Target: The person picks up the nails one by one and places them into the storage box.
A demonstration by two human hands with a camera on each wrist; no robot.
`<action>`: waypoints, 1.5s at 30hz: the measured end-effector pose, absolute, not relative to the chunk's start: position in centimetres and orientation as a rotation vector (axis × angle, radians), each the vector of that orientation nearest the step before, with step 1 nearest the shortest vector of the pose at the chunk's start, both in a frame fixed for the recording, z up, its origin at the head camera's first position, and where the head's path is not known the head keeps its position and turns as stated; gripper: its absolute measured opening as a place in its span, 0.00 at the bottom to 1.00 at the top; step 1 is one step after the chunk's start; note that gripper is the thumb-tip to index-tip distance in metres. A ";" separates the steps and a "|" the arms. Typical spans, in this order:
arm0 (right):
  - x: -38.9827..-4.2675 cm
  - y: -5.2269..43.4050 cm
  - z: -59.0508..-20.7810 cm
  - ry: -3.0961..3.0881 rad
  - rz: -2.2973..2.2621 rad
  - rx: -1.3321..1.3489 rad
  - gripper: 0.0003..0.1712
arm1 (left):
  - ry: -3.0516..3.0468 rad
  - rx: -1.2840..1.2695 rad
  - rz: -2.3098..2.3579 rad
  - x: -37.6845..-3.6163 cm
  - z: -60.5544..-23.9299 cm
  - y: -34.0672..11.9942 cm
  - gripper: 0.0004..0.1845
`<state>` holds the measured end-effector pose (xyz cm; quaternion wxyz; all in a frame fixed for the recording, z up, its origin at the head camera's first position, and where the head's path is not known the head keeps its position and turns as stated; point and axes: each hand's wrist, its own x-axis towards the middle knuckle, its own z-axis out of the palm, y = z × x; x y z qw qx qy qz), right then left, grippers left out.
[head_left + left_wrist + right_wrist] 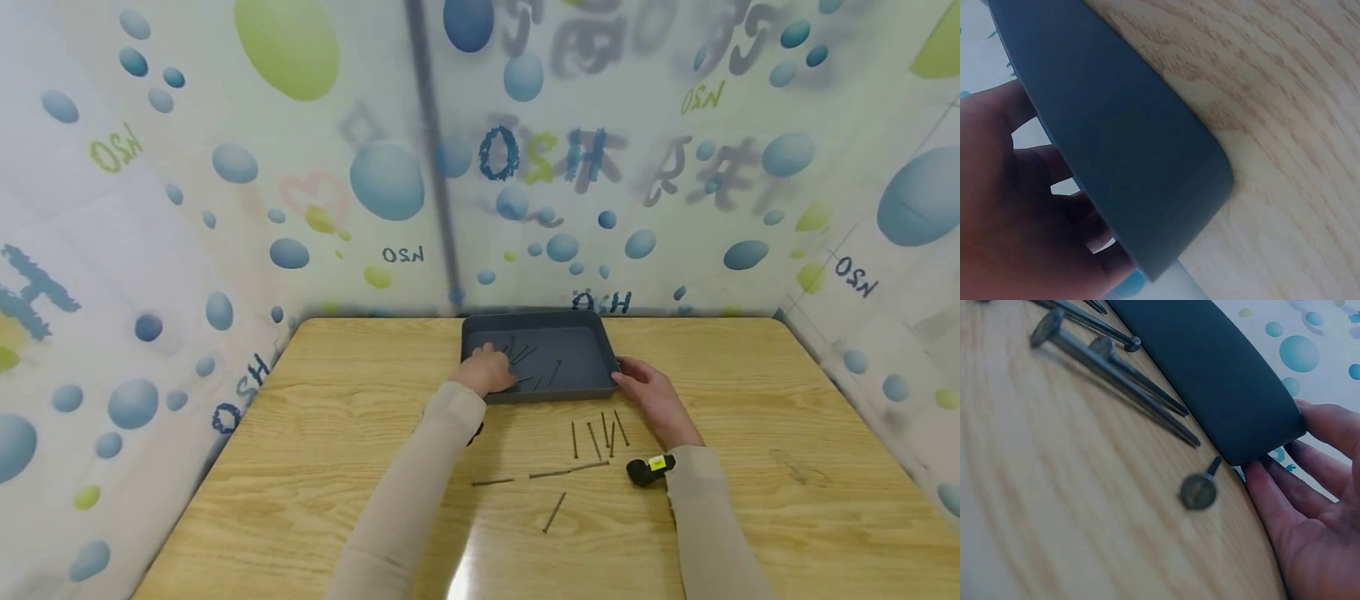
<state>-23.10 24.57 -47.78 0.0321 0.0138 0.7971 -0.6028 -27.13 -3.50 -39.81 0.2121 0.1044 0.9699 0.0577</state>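
A dark grey rectangular tray (562,393) stands at the back of the table with several nails (522,355) lying in it. My left hand (483,369) reaches over its front left rim, fingers bent down inside. In the left wrist view the tray wall (1116,137) hides those fingertips, so I cannot tell if they pinch a nail. At the right end, my right hand (654,396) holds the tray by its side, thumb near the front corner. The right wrist view shows the fingers (1269,494) against the tray's end, near its base.
Several more nails lie on the wooden table (337,467) in front of the tray, including a tilted one (554,512) nearest me and an upright-pointing group (611,437) by my right hand. A printed curtain wall (525,275) rises right behind the tray.
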 end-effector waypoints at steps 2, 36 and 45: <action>-23.1 24.6 -47.8 2.451 -1.864 0.038 0.34 | 2.700 0.303 0.160 -27.1 -39.9 -3.5 0.18; -23.1 24.6 -48.1 2.440 -1.861 0.050 0.34 | 2.814 0.410 0.029 -26.1 -40.7 -3.0 0.17; -23.1 24.6 -47.8 2.455 -1.855 0.044 0.34 | 2.995 0.618 0.081 -25.1 -40.4 -2.1 0.28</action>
